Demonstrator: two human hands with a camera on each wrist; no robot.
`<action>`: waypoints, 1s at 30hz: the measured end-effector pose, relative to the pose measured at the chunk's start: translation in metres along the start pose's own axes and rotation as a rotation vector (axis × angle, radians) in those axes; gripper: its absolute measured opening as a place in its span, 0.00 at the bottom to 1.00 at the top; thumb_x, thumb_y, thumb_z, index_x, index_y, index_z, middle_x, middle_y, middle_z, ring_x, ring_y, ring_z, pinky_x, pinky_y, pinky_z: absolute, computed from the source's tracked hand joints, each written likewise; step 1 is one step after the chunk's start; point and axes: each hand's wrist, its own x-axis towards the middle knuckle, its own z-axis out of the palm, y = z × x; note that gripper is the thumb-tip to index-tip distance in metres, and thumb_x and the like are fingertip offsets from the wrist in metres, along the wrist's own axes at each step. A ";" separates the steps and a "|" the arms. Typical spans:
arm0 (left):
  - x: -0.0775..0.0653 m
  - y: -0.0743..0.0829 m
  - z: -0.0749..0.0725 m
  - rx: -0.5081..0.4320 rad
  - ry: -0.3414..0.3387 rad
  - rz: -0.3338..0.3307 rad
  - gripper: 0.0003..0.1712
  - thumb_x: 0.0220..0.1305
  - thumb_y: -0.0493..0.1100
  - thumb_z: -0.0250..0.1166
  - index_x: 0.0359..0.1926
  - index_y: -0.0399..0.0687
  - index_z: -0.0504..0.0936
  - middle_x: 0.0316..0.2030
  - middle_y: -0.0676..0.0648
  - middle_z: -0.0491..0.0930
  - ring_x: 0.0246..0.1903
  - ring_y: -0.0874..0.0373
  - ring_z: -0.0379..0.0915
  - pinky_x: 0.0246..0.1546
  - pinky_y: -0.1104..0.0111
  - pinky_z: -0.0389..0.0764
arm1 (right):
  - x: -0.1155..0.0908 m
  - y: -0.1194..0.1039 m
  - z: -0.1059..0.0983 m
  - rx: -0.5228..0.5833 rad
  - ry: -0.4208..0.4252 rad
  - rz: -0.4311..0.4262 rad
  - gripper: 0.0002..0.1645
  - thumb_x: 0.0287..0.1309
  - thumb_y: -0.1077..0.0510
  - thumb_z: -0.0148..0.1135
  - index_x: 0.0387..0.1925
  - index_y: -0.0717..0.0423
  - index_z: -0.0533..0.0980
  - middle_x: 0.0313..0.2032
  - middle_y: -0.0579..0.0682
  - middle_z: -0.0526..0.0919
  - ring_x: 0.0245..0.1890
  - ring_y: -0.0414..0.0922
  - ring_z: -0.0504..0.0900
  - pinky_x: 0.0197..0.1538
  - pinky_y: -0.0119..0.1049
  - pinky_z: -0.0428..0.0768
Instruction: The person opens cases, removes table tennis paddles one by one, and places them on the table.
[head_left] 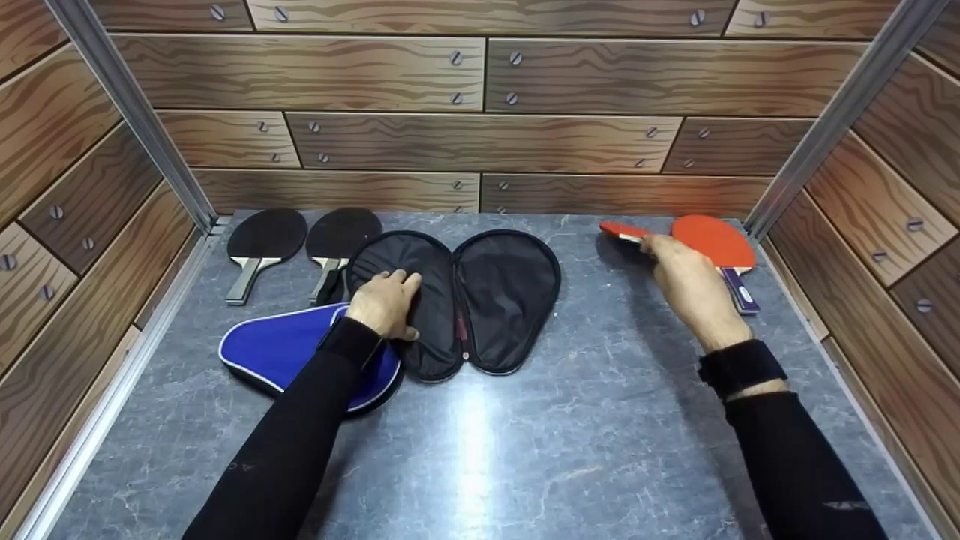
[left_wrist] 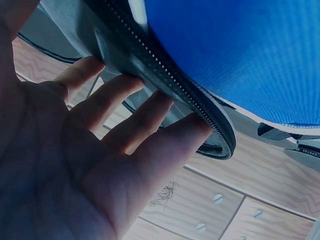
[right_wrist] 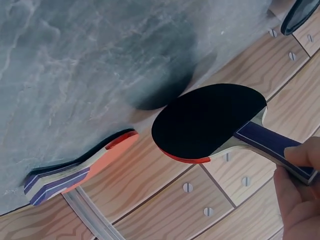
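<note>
My right hand (head_left: 694,285) grips a table tennis paddle (right_wrist: 210,120) by its purple handle, raised above the table with its black face showing in the right wrist view. In the head view this paddle appears nearly edge-on, red side up. A second red paddle (head_left: 709,244) lies beside and partly behind that hand. At centre, a black zippered paddle case (head_left: 506,300) is spread wide in two halves. My left hand (head_left: 384,304) rests on its left half, fingers extended, fingertips (left_wrist: 200,127) at the zipper edge. Under that forearm lies a blue paddle case (head_left: 277,341) with white piping.
Two black-faced paddles (head_left: 268,234) lie at the back left, the nearer-to-centre one partly behind the cases. Wood-patterned walls (head_left: 480,142) enclose the grey marbled table (head_left: 585,450) at the back and both sides, with metal posts (head_left: 840,112) at the corners.
</note>
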 end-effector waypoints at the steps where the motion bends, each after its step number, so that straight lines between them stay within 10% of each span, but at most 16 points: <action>1: 0.000 0.000 0.000 0.002 0.000 0.000 0.62 0.48 0.68 0.94 0.77 0.49 0.75 0.71 0.36 0.83 0.70 0.30 0.85 0.66 0.37 0.93 | -0.002 0.000 0.000 0.007 -0.010 -0.002 0.23 0.68 0.80 0.57 0.60 0.66 0.83 0.56 0.68 0.94 0.55 0.72 0.94 0.56 0.68 0.93; 11: 0.000 0.000 0.001 0.012 0.001 0.007 0.62 0.49 0.67 0.93 0.78 0.48 0.75 0.70 0.35 0.84 0.70 0.30 0.85 0.67 0.38 0.93 | -0.015 0.003 0.010 -0.015 -0.104 -0.044 0.16 0.64 0.77 0.68 0.52 0.65 0.83 0.46 0.66 0.93 0.47 0.68 0.94 0.47 0.65 0.93; 18: 0.000 -0.001 0.003 0.011 0.008 0.002 0.62 0.49 0.67 0.93 0.78 0.48 0.75 0.70 0.35 0.84 0.69 0.30 0.85 0.66 0.38 0.93 | -0.022 0.007 0.016 -0.009 -0.184 -0.069 0.18 0.65 0.75 0.74 0.56 0.68 0.86 0.61 0.70 0.93 0.61 0.70 0.93 0.64 0.66 0.93; 30: -0.002 0.000 0.003 0.003 0.038 0.010 0.61 0.47 0.66 0.94 0.76 0.47 0.76 0.68 0.35 0.85 0.68 0.29 0.86 0.65 0.37 0.93 | -0.025 0.028 0.017 -0.010 -0.324 -0.143 0.13 0.67 0.76 0.74 0.49 0.63 0.86 0.56 0.66 0.93 0.55 0.68 0.95 0.56 0.62 0.95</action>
